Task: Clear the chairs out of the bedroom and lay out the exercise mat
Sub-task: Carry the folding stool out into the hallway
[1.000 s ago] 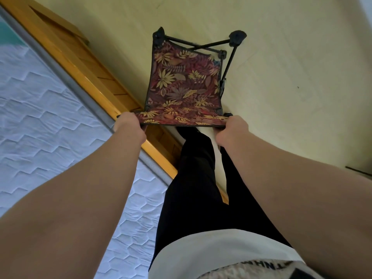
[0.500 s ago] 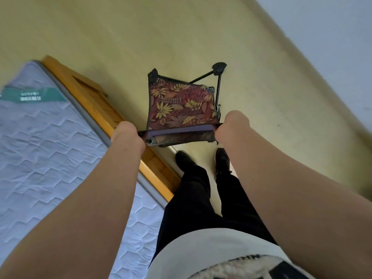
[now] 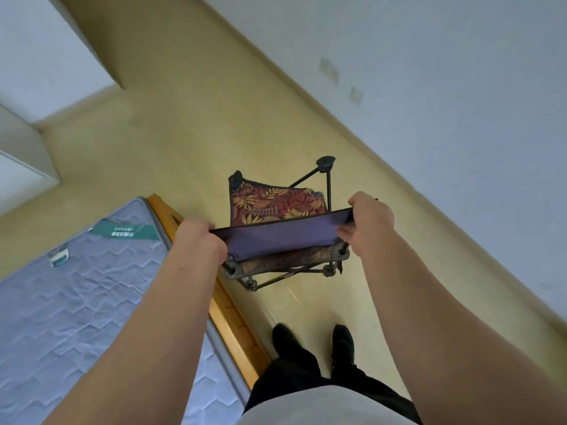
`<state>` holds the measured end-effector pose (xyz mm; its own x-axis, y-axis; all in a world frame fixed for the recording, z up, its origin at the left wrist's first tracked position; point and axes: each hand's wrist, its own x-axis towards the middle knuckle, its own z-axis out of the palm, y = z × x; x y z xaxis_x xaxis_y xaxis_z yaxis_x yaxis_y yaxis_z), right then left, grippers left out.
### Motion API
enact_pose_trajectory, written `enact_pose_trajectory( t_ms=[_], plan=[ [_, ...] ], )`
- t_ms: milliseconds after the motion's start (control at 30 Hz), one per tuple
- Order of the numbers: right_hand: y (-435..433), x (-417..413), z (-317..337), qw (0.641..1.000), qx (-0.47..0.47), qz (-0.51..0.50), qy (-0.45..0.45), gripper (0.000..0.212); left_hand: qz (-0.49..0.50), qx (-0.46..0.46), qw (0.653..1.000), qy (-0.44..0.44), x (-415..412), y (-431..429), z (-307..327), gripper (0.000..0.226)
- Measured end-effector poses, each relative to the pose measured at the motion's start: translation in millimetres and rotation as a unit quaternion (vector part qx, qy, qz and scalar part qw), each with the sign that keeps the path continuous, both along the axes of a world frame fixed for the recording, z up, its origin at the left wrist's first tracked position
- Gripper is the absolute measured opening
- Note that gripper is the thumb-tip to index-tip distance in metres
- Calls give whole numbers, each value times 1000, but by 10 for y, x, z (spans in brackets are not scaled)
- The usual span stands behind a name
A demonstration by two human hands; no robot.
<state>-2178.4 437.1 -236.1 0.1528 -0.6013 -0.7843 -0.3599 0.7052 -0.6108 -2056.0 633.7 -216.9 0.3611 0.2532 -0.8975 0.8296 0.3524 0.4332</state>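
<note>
Both hands held the folding chair [image 3: 280, 237] up off the floor [image 3: 171, 142], out in front of the body. Left hand [image 3: 198, 240] was curled round the left end of the cloth's top edge; right hand [image 3: 369, 225] gripped the right end, thumb under the cloth. Chair hung tilted btwn them: purple side of the cloth facing up, red leaf print beyond it, black legs sticking out ahead & below. It was just beside the corner of the wooden bed frame [image 3: 233, 326] (whether it touched the frame couldn't be told). A bare mattress [image 3: 76, 302] w/ a green label [image 3: 129, 233] lay on the frame at left. Black shoes [image 3: 285, 340] stood on the floor nearer the body, wall [image 3: 429, 87] off to the right.
</note>
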Motion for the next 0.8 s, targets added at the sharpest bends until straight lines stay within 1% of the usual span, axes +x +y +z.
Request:
enact_pose_trajectory(
  t_ms=[33, 67, 100, 133, 233, 267, 333, 400, 467, 533, 567, 667, 800],
  plan=[
    [-38, -6, 102, 1000, -6, 3, -13, 15, -10, -13, 1000, -14, 42, 9, 98, 22],
    [-72, -2, 216, 1000, -26, 13, -10, 15, -30, 1, 999, -23, 79, 11, 228, 24],
    [-94, -10, 316, 999, -27, 26, -21, 16, -42, -14, 999, -25, 111, 9, 352, 25],
    [-133, 3, 463, 998, -35, 34, -44, 17, -36, -31, 998, -38, 153, 2, 514, 25],
    [-160, -7, 627, 996, -53, 51, -52, 20, -32, -26, 998, -39, 198, 33, 651, 24],
    [-168, 6, 712, 995, -60, 55, -56, 24, -23, -40, 998, -36, 180, 14, 770, 24],
    [-202, 36, 868, 993, -66, 49, -82, 33, 0, -50, 997, -57, 148, -16, 956, 25],
    [-225, 86, 1014, 991, -73, 53, -104, 34, 18, -79, 994, -76, 157, -15, 1071, 26],
    [-240, 133, 1163, 988, -80, 59, -121, 29, 30, -96, 991, -89, 162, -20, 1229, 25],
    [-235, 175, 1316, 985, -91, 53, -137, 16, 38, -108, 988, -100, 187, -16, 1357, 25],
    [-240, 206, 1388, 983, -93, 50, -150, 13, 36, -113, 987, -106, 196, -21, 1426, 26],
    [-251, 299, 1599, 976, -111, 50, -178, 14, 43, -132, 981, -132, 240, -18, 1626, 25],
    [-240, 381, 1770, 971, -123, 49, -200, 7, 53, -159, 975, -148, 278, 7, 1814, 21]
  ],
)
